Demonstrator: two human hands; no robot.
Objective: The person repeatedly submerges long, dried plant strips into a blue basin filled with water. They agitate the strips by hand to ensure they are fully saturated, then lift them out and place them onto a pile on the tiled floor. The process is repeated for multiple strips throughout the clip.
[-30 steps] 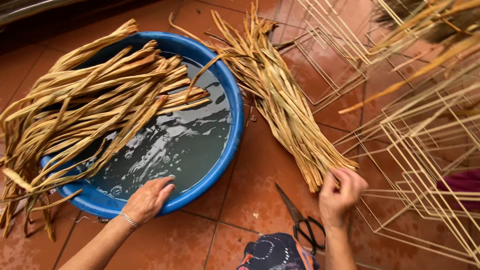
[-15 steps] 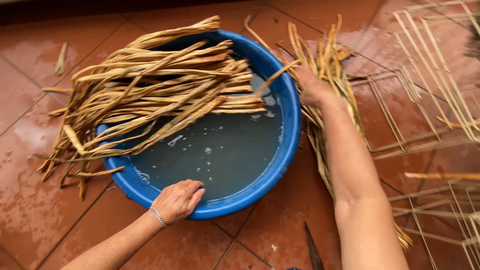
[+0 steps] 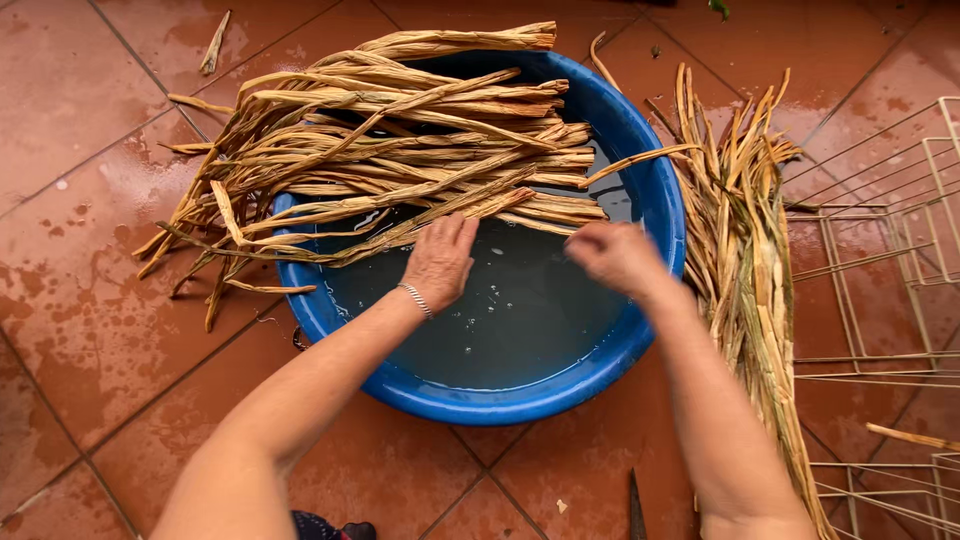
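Wet terracotta floor tiles (image 3: 90,300) at left; flat, fibrous tan dried leaf strips (image 3: 400,150) span the round blue plastic basin (image 3: 520,400); the left hand (image 3: 438,258), off the rim now, rests fingers spread on them; the right hand (image 3: 615,255), back from the dry bundle (image 3: 745,260), is blurred, grip unreadable; white wire frames (image 3: 890,250) rightmost.

hands (image 3: 520,258) over blue basin (image 3: 655,190) | touching soaked strips (image 3: 400,150) | right blurred, grip unclear

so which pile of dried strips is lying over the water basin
The left pile, draped across the blue basin with the left hand on it. The other pile lies on the tiles right of the basin.
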